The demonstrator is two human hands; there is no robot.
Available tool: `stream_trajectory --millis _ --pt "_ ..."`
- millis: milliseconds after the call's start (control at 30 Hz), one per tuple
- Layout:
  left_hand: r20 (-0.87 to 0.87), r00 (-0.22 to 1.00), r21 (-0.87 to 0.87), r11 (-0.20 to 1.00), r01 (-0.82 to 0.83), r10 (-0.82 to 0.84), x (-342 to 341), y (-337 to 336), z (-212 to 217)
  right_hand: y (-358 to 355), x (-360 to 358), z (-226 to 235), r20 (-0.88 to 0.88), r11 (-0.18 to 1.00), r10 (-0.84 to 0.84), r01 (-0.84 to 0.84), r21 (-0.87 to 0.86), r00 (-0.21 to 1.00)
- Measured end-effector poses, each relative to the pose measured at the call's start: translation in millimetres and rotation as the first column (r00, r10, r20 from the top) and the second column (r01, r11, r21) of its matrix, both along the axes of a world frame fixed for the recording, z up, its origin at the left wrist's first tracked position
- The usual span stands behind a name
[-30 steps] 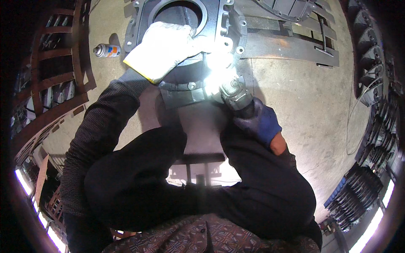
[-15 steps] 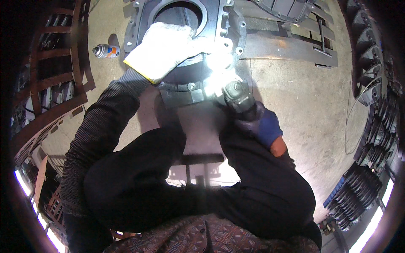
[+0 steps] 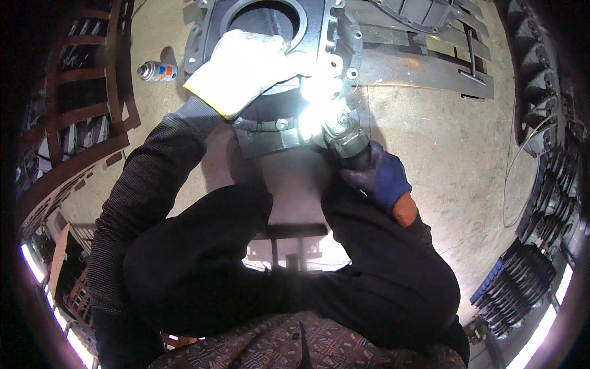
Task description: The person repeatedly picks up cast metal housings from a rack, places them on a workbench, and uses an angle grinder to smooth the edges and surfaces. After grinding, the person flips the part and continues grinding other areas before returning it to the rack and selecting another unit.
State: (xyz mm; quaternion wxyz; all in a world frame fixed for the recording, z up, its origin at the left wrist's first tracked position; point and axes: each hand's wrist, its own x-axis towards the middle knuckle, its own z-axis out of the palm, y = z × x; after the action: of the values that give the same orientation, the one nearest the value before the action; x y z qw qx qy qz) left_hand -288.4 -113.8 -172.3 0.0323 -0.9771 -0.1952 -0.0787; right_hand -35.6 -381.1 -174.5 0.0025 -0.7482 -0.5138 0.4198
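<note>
A large grey cast-metal housing with a round bore stands in front of me. My left hand, in a white glove with a yellow cuff, bears on the housing beside the bore. Its fingers look curled at the inner edge, though glare washes them out. My right hand, in a blue glove with an orange cuff, is wrapped round the body of an angle grinder. The grinder's head is close to the housing's right near corner. A dazzling white glare there hides the disc and whether it touches the metal.
A spray can lies on the floor at the left. Another round casting rests beside metal slats at the far right. Brown racks line the left, and stacked dark parts the right. A thin cable runs along the right.
The view has shifted slightly, moving the housing, can and left hand a little to the right in the picture. The grinder's head has tilted slightly. Both hands keep their places on their things.
</note>
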Motion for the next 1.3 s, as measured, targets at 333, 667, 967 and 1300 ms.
stream_trajectory --millis 333,667,967,1300 --pt "-0.032 0.997 -0.048 0.996 -0.072 0.071 -2.0 0.9 -4.8 -4.4 -0.2 2.2 0.026 0.999 -0.041 0.041 0.009 0.999" --pt "0.037 0.998 0.038 0.998 -0.054 0.053 -0.3 -2.5 -0.3 -9.1 2.4 1.8 0.004 0.999 -0.030 0.029 0.032 1.000" --pt "-0.001 0.997 -0.095 0.992 -0.082 0.082 -1.6 -3.6 0.3 3.1 -1.4 -3.2 -0.008 0.999 -0.019 0.019 -0.028 1.000" --pt "-0.014 0.995 -0.024 0.995 -0.098 0.097 -3.1 1.6 -9.4 -17.9 5.0 9.6 -0.027 0.996 -0.084 0.084 -0.005 0.996"
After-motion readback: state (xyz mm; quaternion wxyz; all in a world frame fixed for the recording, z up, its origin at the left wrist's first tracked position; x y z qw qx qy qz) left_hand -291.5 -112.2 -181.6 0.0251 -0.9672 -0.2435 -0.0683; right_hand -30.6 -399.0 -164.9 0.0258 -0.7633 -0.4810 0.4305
